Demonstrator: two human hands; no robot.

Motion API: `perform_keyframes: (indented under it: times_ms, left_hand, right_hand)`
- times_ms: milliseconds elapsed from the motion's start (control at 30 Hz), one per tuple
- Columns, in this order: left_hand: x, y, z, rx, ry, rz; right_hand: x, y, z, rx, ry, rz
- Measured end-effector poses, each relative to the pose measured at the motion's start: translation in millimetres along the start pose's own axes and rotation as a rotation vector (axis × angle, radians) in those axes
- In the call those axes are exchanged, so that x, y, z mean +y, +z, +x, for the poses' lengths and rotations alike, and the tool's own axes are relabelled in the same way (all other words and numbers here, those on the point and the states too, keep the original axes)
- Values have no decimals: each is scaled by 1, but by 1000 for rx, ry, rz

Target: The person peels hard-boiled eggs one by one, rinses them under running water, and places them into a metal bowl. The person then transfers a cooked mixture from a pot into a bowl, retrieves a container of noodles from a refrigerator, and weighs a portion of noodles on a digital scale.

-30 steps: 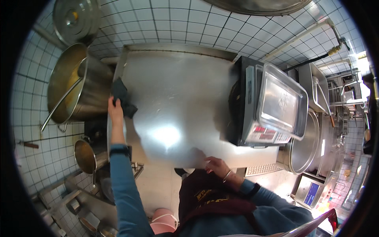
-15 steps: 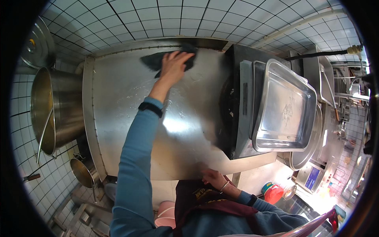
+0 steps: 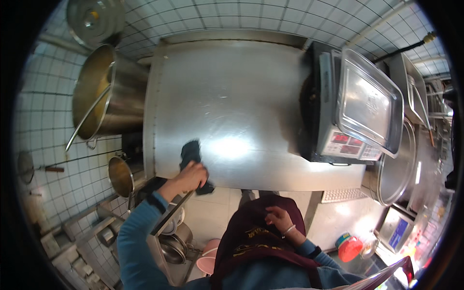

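Observation:
At the near left edge of the steel table (image 3: 232, 111), my left hand (image 3: 191, 175) is closed on a dark cloth (image 3: 191, 150). One part of the cloth lies on the tabletop, and another part hangs past the edge below my fingers. Small wet streaks show on the shiny metal. My right hand (image 3: 281, 220) is held in front of my dark red apron (image 3: 258, 239), away from the table. Its fingers are loosely bent and apart, with nothing seen in them.
A scale (image 3: 345, 145) bearing a steel tray (image 3: 369, 106) stands on the table's right. Left of the table are a big steel pot (image 3: 128, 96) with a ladle handle and a smaller pot (image 3: 121, 176). A pink bucket (image 3: 208, 261) sits on the floor below.
My left hand has drawn the cloth from the table's far edge to its near left edge. My right hand stays near the apron. The view has shifted too.

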State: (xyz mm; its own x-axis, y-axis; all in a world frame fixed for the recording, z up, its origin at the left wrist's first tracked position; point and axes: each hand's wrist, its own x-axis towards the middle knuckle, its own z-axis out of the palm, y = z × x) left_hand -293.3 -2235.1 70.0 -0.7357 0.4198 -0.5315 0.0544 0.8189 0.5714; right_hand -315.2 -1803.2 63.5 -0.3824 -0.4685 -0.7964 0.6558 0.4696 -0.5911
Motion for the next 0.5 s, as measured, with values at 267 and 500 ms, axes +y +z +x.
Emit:
perform_keyframes:
  times_ms: [267,500]
  left_hand:
    - [-50,-90,13,951,-112,-206]
    - [-71,-159,189,1009,-754,154]
  right_hand:
    - [27,15,-26,-21,57,14]
    - [35,-36,-12,93,54,-38]
